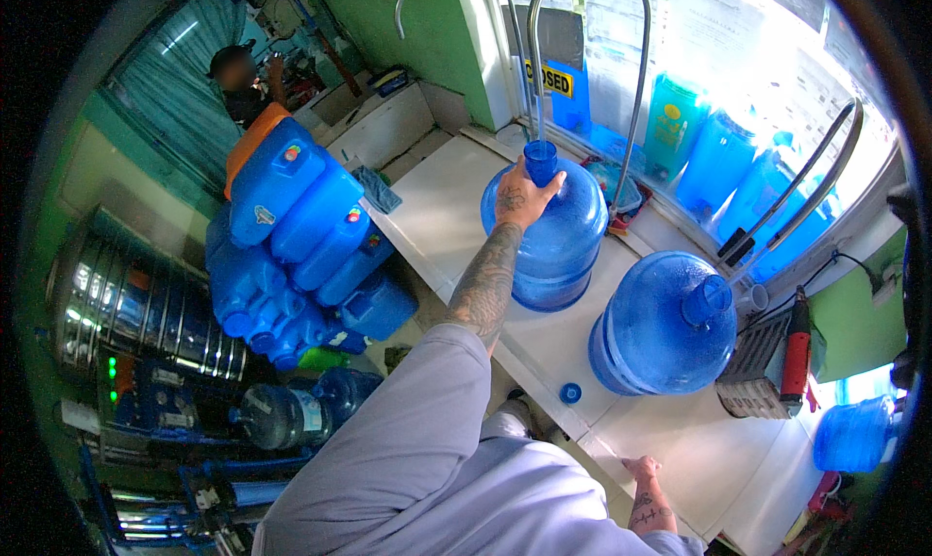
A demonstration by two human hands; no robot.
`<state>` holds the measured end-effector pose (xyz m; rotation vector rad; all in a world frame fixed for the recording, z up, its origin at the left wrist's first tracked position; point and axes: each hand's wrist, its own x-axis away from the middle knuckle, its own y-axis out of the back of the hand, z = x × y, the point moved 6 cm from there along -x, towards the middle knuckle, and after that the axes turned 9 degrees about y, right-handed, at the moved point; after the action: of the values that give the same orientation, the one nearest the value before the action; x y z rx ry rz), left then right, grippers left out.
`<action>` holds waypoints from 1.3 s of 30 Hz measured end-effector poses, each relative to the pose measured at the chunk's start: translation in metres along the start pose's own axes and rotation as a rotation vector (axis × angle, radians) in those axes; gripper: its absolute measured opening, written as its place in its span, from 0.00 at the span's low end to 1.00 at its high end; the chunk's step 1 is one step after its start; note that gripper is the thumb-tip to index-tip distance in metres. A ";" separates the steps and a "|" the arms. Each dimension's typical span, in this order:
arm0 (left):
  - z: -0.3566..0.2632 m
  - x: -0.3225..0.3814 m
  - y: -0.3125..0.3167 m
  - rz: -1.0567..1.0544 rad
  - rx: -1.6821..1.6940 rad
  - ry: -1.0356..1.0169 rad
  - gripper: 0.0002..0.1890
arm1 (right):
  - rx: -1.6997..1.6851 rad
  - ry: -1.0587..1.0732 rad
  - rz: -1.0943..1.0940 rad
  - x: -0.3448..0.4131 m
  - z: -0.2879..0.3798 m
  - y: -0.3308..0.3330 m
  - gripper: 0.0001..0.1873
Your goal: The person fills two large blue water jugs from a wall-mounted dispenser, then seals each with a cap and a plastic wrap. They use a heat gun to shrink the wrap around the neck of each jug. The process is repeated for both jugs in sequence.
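My left hand grips the neck of a large blue water bottle that stands upright on the white tiled counter. A curved metal filling pipe runs down into that bottle's mouth. To the right stands a second blue water bottle, with another spout at its neck. A small blue cap lies on the counter in front of the two bottles. Near the counter's front edge rests my right hand, its fingers curled; whether it holds anything cannot be told.
Blue jerrycans are piled left of the counter. A person is beyond them. A red heat gun stands at the right. Below left are a steel tank, bottles and pipes. Blue containers line the window.
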<state>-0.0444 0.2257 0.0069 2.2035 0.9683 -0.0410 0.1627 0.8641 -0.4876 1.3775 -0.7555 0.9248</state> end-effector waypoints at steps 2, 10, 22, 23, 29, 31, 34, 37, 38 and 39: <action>0.000 0.000 0.000 0.003 0.011 0.001 0.36 | 0.115 -0.020 -0.126 0.002 0.002 0.006 0.40; 0.003 -0.002 -0.003 0.004 -0.006 0.000 0.37 | 0.026 -0.014 -0.050 -0.013 -0.009 -0.005 0.43; 0.002 -0.002 -0.001 -0.054 0.003 -0.037 0.35 | 0.184 0.069 -0.085 -0.032 -0.011 -0.017 0.39; 0.004 -0.002 -0.002 -0.058 -0.002 -0.023 0.35 | 0.232 0.104 -0.169 -0.024 -0.007 -0.010 0.37; 0.021 -0.007 -0.015 -0.003 -0.005 0.028 0.30 | 0.173 0.054 -0.179 0.011 0.013 0.007 0.33; 0.021 -0.008 -0.015 -0.030 0.076 -0.027 0.29 | 0.047 0.030 -0.082 0.023 0.016 0.013 0.32; 0.017 -0.009 -0.014 -0.074 0.052 -0.081 0.27 | 0.055 0.038 -0.094 0.043 0.033 0.028 0.31; 0.016 -0.011 -0.015 0.005 0.017 -0.041 0.35 | -0.024 -0.004 -0.098 0.057 0.035 0.035 0.33; 0.017 -0.011 -0.015 0.033 0.008 -0.021 0.35 | -0.070 -0.028 -0.102 0.058 0.032 0.035 0.35; 0.017 -0.011 -0.016 0.059 -0.004 0.000 0.35 | -0.113 -0.037 -0.100 0.057 0.031 0.032 0.36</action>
<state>-0.0588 0.2159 -0.0119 2.2275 0.9015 -0.0120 0.1636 0.8381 -0.4205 1.3238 -0.7492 0.7688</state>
